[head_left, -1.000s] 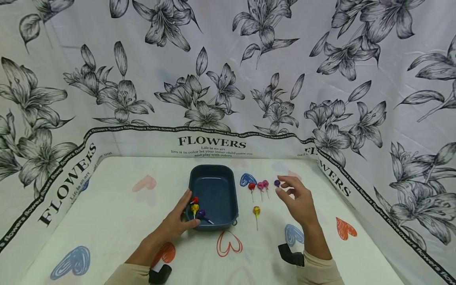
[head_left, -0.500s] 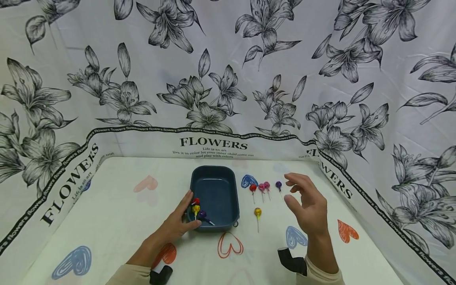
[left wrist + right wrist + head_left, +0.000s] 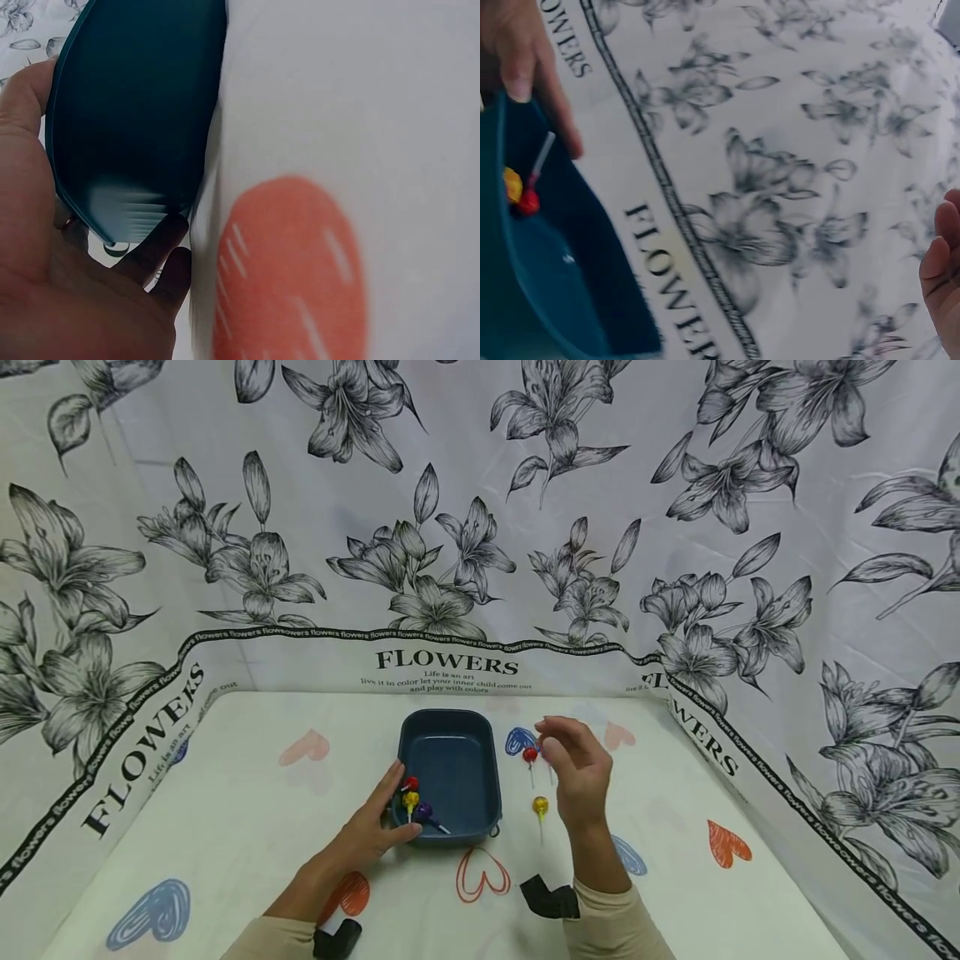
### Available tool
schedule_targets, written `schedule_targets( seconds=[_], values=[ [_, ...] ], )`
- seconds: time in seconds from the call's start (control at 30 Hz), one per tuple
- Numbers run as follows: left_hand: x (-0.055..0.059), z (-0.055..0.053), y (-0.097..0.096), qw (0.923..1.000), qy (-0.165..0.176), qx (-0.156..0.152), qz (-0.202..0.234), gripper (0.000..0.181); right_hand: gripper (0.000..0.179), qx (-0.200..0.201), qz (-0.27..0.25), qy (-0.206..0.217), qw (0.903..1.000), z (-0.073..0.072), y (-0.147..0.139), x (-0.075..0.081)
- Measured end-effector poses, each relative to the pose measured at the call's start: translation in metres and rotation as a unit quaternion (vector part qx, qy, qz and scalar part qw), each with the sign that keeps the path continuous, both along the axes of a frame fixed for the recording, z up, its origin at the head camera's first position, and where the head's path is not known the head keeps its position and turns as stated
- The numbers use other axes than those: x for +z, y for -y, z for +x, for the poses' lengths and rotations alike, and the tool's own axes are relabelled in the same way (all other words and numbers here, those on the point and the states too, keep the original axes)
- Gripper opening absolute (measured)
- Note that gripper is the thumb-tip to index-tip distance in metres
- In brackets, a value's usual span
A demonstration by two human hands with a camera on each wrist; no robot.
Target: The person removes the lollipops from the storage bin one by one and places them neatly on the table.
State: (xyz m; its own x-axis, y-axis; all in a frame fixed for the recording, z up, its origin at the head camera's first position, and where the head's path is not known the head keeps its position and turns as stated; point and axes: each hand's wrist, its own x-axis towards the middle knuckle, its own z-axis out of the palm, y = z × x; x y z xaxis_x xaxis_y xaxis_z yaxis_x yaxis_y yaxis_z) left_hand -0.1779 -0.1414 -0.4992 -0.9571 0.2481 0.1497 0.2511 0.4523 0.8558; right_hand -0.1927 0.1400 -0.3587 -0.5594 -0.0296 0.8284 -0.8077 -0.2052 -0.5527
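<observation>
My left hand (image 3: 375,818) holds the near left corner of a dark blue rectangular tub (image 3: 453,777); its thumb lies along the near wall. In the left wrist view, fingers spread against the tub's outside (image 3: 139,97). Inside, by that corner, lie a red lollipop (image 3: 410,783), a yellow lollipop (image 3: 410,798) and a purple lollipop (image 3: 424,811). My right hand (image 3: 581,768) hovers over the lollipops right of the tub, its fingers bent and thumb apart, nothing seen between them. A red lollipop (image 3: 530,755) lies just left of it. Pink and purple lollipops there are mostly hidden behind the hand.
A yellow lollipop (image 3: 541,807) lies on the white cloth nearer to me, between the tub and my right forearm. Hearts are printed on the tablecloth (image 3: 247,793). A flower-patterned curtain (image 3: 465,560) hangs behind and at both sides.
My right hand drew back from the purple lollipop, which stayed on the cloth, then moved left over the pink ones. My left hand has stayed at the tub.
</observation>
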Motion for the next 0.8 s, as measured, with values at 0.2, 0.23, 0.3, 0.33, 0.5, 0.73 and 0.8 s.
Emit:
schedule_targets(
  seconds=[0.2,0.23,0.3,0.33,0.5,0.73,0.8],
  values=[
    [-0.002,0.000,0.000,1.0000,0.004,0.000,0.007,0.089,0.020,-0.012,0.047,0.103,0.9935,-0.018,0.037,-0.022],
    [-0.002,0.000,0.000,0.9999,0.005,-0.001,0.009,0.089,0.019,-0.019,0.062,0.120,0.9906,-0.020,0.042,-0.026],
    [-0.002,0.000,-0.001,0.9999,0.004,-0.001,0.010,0.089,0.020,-0.026,0.092,0.157,0.9830,-0.025,0.052,-0.034],
    [-0.002,0.000,-0.001,0.9999,0.004,-0.002,0.011,0.089,0.022,-0.025,0.104,0.173,0.9790,-0.027,0.057,-0.038],
    [-0.003,-0.001,-0.001,0.9999,0.006,-0.003,0.008,0.088,0.025,-0.011,0.153,0.235,0.9598,-0.039,0.073,-0.058],
    [-0.003,0.000,-0.001,1.0000,0.000,-0.003,0.006,0.087,0.025,0.030,0.206,0.270,0.9403,-0.049,0.090,-0.074],
    [-0.003,0.000,0.000,1.0000,0.001,-0.004,0.003,0.086,0.025,0.034,0.224,0.272,0.9354,-0.053,0.096,-0.080]
  ],
)
